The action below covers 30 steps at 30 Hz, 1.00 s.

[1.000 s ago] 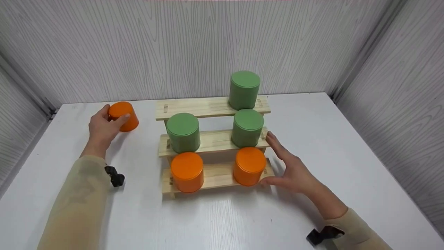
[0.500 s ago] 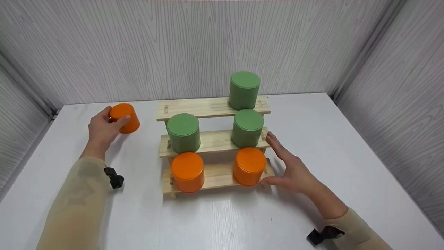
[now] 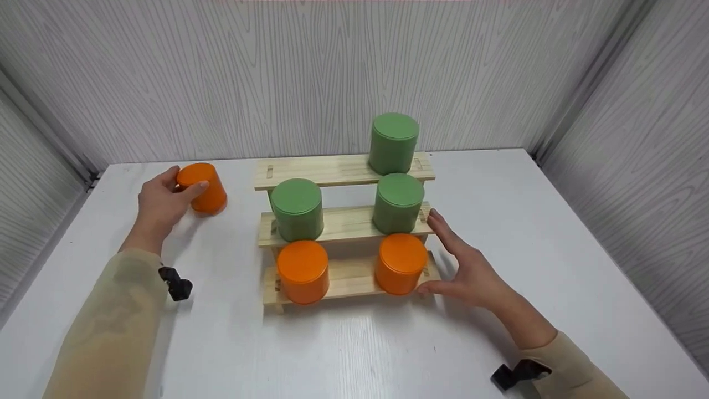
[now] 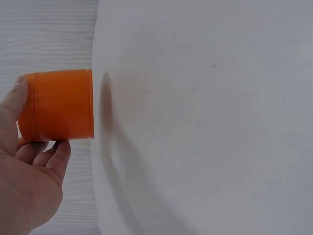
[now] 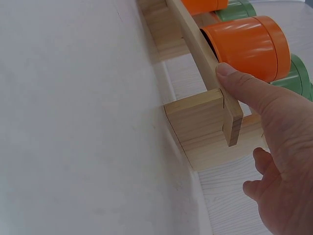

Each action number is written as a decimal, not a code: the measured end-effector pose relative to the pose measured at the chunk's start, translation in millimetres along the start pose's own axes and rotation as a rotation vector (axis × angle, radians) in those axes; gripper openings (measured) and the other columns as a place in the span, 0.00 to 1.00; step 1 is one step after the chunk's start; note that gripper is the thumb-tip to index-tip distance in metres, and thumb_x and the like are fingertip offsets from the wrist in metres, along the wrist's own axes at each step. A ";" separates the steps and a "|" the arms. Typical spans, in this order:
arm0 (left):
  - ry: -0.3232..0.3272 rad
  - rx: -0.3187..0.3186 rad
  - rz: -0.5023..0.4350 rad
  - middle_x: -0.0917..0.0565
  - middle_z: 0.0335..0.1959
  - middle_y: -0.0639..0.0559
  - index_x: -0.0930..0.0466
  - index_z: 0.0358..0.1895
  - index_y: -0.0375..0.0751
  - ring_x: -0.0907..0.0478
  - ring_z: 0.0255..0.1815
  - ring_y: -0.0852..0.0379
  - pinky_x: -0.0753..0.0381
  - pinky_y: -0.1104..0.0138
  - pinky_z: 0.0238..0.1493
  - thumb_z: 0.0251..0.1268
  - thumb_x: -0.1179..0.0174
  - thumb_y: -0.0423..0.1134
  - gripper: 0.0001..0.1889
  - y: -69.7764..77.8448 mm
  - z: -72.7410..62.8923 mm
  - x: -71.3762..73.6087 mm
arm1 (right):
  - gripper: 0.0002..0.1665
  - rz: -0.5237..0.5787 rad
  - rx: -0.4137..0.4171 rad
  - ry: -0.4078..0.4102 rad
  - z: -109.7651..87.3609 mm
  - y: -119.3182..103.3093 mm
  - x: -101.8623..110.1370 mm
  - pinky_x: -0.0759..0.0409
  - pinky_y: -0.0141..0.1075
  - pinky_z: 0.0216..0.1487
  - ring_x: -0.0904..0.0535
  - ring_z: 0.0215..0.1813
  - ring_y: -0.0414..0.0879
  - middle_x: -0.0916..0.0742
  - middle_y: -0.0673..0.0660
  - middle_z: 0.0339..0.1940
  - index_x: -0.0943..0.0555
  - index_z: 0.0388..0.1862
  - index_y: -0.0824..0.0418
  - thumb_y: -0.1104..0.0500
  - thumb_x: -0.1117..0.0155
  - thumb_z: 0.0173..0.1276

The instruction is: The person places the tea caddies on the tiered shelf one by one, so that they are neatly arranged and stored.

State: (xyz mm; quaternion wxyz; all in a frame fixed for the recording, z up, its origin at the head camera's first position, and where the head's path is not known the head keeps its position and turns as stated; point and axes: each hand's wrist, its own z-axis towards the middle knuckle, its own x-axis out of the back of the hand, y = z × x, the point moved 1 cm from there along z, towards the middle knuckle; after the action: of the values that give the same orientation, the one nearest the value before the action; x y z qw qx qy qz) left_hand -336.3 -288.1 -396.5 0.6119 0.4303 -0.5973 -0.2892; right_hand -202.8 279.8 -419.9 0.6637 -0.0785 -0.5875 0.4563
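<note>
My left hand holds an orange canister to the left of a three-tier wooden shelf. In the left wrist view, thumb and fingers grip the lid end of this canister, and a narrow gap shows between its base and its shadow on the table. My right hand is spread at the shelf's right end. In the right wrist view its thumb rests on the front edge of the lowest board, beside an orange canister; the other fingers are partly hidden.
On the shelf, a green canister stands at the top right. Two more, left and right, stand on the middle tier. Orange canisters stand at left and right on the lowest. A wood-grain wall closes the back.
The orange canister in my left hand has shifted slightly toward me, and the shadow under its base is more visible. My right hand stays at the shelf; the head view has shifted slightly.
</note>
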 end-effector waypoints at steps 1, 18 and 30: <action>-0.001 -0.008 0.002 0.50 0.87 0.42 0.62 0.87 0.43 0.48 0.86 0.43 0.43 0.51 0.82 0.70 0.35 0.65 0.58 2.0 -0.6 0.8 | 0.75 -0.002 0.002 0.001 0.4 0.2 0.2 0.35 0.56 0.80 0.50 0.87 0.45 0.46 0.42 0.89 0.50 0.90 0.42 0.41 0.11 0.52; -0.045 -0.179 -0.034 0.42 0.85 0.42 0.55 0.87 0.42 0.39 0.83 0.42 0.40 0.50 0.81 0.69 0.31 0.61 0.55 65.5 -22.8 26.2 | 0.75 0.005 -0.005 -0.002 2.6 5.3 1.0 0.38 0.56 0.81 0.50 0.87 0.45 0.46 0.42 0.89 0.49 0.90 0.42 0.41 0.11 0.52; -0.074 -0.293 -0.042 0.32 0.81 0.46 0.45 0.86 0.46 0.31 0.78 0.47 0.32 0.57 0.78 0.69 0.29 0.55 0.49 122.1 -44.3 24.0 | 0.75 -0.010 0.002 0.003 4.3 8.7 0.7 0.37 0.57 0.81 0.48 0.87 0.47 0.46 0.43 0.89 0.50 0.90 0.43 0.42 0.11 0.52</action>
State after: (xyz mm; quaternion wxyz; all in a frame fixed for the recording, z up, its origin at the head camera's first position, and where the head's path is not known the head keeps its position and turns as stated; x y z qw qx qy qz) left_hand -309.5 -244.5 -274.8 0.6395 0.3382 -0.5616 -0.4016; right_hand -211.0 283.4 -423.7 0.6670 -0.0756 -0.5863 0.4534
